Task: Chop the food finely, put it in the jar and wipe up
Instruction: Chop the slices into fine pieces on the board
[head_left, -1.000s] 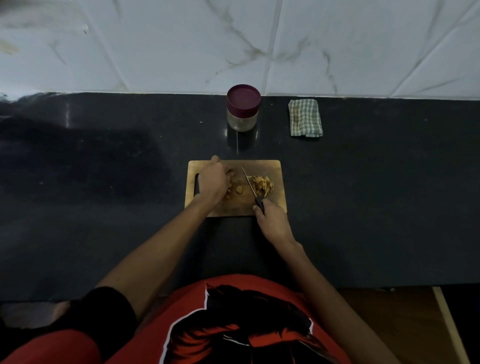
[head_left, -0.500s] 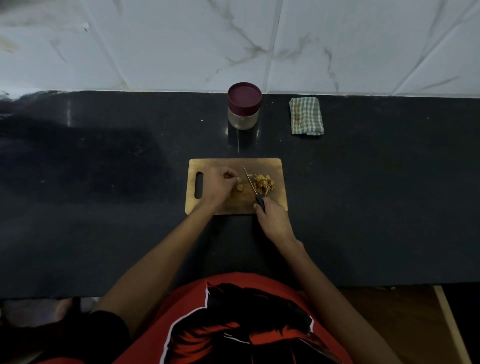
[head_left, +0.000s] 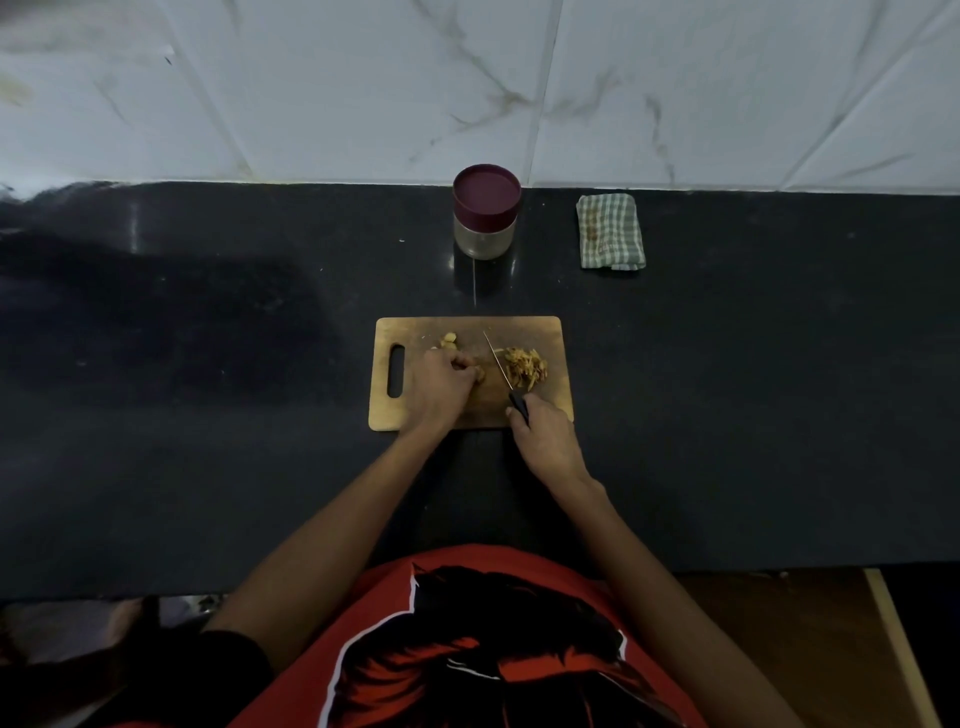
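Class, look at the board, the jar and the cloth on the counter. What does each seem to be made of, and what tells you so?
Board: probably wood or bamboo, with a matte tan-brown face and a cut-out handle slot.
Jar: see-through body, glass or clear plastic, cannot tell which; its maroon lid looks like smooth plastic.
Cloth: woven fabric, green-and-white check, folded soft.

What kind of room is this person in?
Most likely a kitchen. A wooden chopping board with chopped food lies on a dark stone counter, a lidded jar and checked cloth sit by a tiled wall.
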